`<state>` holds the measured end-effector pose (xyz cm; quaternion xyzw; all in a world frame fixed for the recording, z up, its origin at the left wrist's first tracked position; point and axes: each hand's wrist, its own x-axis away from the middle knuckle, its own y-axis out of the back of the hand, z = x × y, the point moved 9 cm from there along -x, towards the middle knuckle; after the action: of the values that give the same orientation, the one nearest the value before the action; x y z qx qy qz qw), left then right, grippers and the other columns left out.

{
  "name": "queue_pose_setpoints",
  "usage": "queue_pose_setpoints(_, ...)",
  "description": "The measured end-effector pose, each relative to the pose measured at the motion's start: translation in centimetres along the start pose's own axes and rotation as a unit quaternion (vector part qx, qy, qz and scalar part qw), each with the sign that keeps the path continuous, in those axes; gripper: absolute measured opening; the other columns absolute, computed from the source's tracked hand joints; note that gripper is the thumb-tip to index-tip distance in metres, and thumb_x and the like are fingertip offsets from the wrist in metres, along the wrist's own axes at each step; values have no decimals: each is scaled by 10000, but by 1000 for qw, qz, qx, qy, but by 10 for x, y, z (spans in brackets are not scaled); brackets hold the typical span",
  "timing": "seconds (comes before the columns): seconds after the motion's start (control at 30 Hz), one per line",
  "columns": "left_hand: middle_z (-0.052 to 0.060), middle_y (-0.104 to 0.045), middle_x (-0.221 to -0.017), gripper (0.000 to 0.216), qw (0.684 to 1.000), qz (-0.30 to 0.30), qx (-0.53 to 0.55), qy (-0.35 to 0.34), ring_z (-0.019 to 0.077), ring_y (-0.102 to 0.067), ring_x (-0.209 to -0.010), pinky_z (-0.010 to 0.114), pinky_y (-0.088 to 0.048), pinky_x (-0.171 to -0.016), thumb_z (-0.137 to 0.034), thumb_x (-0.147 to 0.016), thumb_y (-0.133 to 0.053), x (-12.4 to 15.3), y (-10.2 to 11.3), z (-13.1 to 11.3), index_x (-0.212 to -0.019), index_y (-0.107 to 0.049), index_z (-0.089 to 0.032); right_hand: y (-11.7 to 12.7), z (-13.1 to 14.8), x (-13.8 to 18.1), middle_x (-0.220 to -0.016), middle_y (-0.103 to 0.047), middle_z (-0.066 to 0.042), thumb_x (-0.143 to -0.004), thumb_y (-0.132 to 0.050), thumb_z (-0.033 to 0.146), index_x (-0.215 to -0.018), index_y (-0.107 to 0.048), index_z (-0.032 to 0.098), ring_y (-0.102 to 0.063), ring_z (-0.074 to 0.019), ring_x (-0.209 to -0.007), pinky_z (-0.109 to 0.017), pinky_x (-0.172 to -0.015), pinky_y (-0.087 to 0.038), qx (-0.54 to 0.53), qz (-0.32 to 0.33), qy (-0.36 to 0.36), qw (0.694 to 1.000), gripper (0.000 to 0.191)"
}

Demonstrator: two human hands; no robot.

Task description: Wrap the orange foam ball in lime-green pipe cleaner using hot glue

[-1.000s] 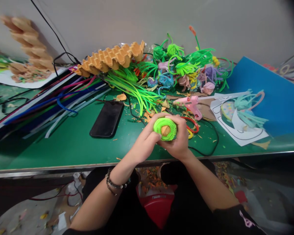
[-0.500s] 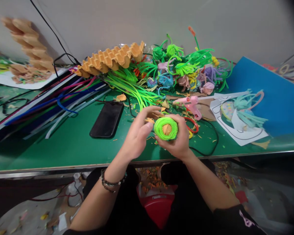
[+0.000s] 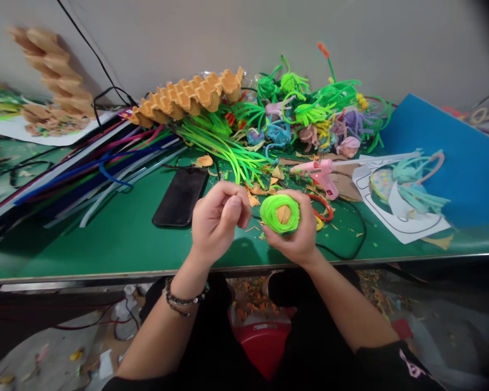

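Observation:
My right hand [image 3: 299, 233] grips a neon green pipe-cleaner coil [image 3: 280, 214] wound round an orange cone tip, held over the green table's [image 3: 106, 239] front edge. My left hand [image 3: 215, 220] hovers just left of the coil, apart from it, its fingers curled into a loose fist with nothing visible in them. A beaded bracelet [image 3: 182, 297] circles my left wrist.
A black phone [image 3: 181, 196] lies left of my hands. A pink glue gun [image 3: 320, 172] with its black cord lies behind them. Stacked wafer cones [image 3: 191, 96], loose green pipe cleaners [image 3: 224, 149], coloured pipe-cleaner flowers [image 3: 309, 117], long strips [image 3: 85, 163] and a blue sheet [image 3: 452, 157] fill the back.
My left hand let go of the green coil, drew back to the left and curled its fingers shut. My right hand kept hold of the coil.

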<state>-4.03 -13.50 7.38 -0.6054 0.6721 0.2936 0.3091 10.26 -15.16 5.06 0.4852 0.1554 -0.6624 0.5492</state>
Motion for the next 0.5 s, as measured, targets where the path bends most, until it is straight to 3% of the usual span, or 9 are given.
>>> queue_pose_setpoints(0.1,-33,-494,-494,385,997,32,-70,-33,55,-465,-467,187,-375,-483,-250,-968,-406,-1,-5,-6,-609,-514,-162,1,-2,0,-1003,-603,-41,-707,-696,353,-1133,-470,245,-628,-195,-895,-343,-763,-550,-2,-6,-8,1000,495)
queue_pose_setpoints(0.2,16,-618,-756,135,982,57,-152,-93,80,-553,-630,195,-459,-578,-215,-916,-502,0,-10,-14,-887,-626,-172,0,-5,0,-1013,-614,-37,-710,-692,351,-1122,-467,255,-630,-205,-914,-362,-777,-548,12,-3,-23,1000,480)
queue_pose_setpoints(0.27,38,-619,-921,179,964,104,-207,-127,91,-571,-705,209,-496,-633,-205,-888,-543,3,-20,-15,-1047,-626,-199,-1,-8,0,-995,-617,-33,-711,-683,349,-1108,-469,255,-629,-205,-897,-366,-761,-546,23,-1,-33,999,461)
queue_pose_setpoints(0.33,36,-612,-965,178,949,128,-253,-141,92,-584,-734,218,-515,-673,-202,-882,-560,5,-26,-14,-1037,-646,-220,-1,-11,0,-968,-615,-30,-708,-676,344,-1094,-474,251,-626,-199,-863,-360,-735,-546,30,-1,-40,999,445)
queue_pose_setpoints(0.5,29,-666,-965,155,935,114,-294,-164,106,-642,-805,227,-530,-736,-193,-850,-625,6,-24,-16,-1000,-657,-214,0,-10,-2,-959,-613,-34,-705,-659,327,-1081,-472,248,-623,-201,-852,-361,-724,-544,45,1,-31,999,428)
